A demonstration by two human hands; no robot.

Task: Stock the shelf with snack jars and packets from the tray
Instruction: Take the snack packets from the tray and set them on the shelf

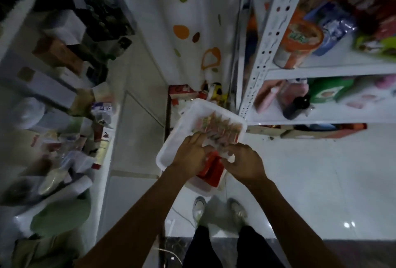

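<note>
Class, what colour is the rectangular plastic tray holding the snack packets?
The rectangular plastic tray is white; head view.

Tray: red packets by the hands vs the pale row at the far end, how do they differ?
Colour: the red packets are solid red; the pale row is pinkish-tan. Place: the red packets lie at the near end between the left hand and right hand; the pale row lies beyond them, towards the far rim. Pose: the pale row stands packed in a line; the red packets look flatter. Both sit in the white tray.
</note>
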